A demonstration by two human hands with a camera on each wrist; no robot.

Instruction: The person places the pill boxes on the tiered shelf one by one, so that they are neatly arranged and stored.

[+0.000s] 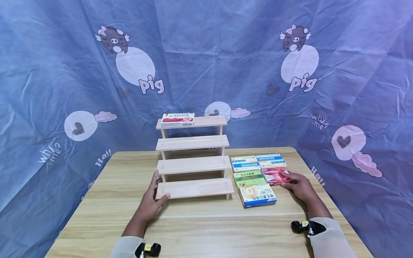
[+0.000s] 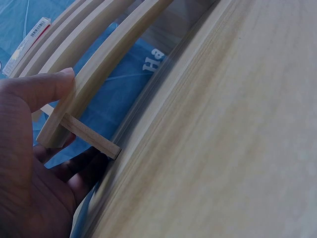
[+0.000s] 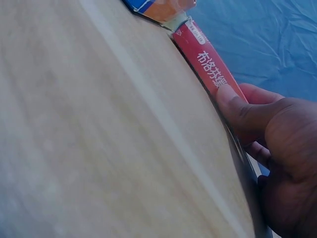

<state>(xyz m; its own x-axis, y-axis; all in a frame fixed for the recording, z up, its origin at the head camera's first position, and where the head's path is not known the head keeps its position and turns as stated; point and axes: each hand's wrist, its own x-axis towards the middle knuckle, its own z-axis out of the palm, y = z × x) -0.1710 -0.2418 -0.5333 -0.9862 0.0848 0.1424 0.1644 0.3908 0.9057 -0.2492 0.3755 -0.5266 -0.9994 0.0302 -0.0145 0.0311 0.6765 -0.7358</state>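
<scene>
Four pale wooden steps form the rack (image 1: pixel 193 165) on the wood-grain table (image 1: pixel 206 233). From your head camera, your left hand (image 1: pixel 150 201) grips the left end of the lowest step, thumb at its front edge. A red-and-white box (image 1: pixel 178 120) sits on the left part of the top step. Just right of the rack, five boxes lie in two columns: a blue-and-white box (image 1: pixel 245 163), a green box (image 1: pixel 250 178) and a vitamin D box (image 1: pixel 258 194) on the left; another blue-and-white box (image 1: pixel 271 161) and a red box (image 1: pixel 273 175) on the right. Your right hand (image 1: pixel 300 186) pinches the red box by its right end, beside the green one. A blue backdrop (image 1: pixel 216 57) printed with pigs hangs behind.

From your left wrist, your thumb presses on the lowest step while your fingers curve around behind its end, a narrow hold near the slim leg (image 2: pixel 91 135).

From your right wrist, your thumb lies on the red box's lettered side, fingers across from it; the grip is narrow, on the carton. You cannot tell whether its far end touches the neighbouring box.
</scene>
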